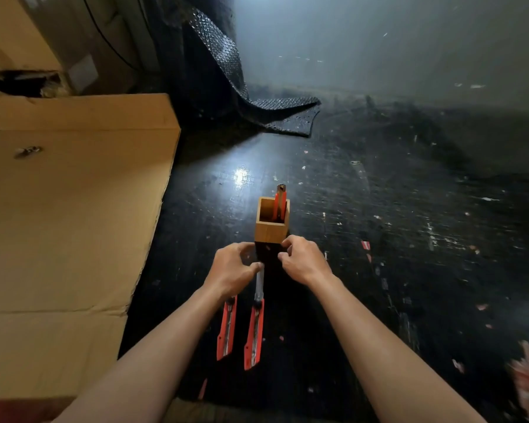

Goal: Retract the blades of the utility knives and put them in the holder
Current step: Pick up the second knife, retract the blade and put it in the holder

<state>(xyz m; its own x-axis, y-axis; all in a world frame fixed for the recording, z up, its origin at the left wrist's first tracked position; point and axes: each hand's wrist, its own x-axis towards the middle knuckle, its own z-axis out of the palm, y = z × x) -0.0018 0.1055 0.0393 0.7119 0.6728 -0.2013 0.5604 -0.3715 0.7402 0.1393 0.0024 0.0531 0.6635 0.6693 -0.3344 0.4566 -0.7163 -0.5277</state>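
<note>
Knife [255, 329], blade out, lying lengthwise toward holder [271, 222]; left hand [232, 267] nearer, fingers pinching blade tip; right hand [303, 259] curling, grip unclear.

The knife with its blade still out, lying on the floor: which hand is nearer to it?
Left. The left hand is at the tip of the blade of the knife with its blade out, fingertips about touching it. The right hand is off to the right, beside the wooden holder.

A dark, scuffed floor [394, 209] is being littered with pale scraps. A wooden holder [271, 230] is being carried on it, two red utility knives [254, 334] are lying just before it, flattened cardboard [74, 193] at left, bubble wrap [284, 114] beyond.
</note>
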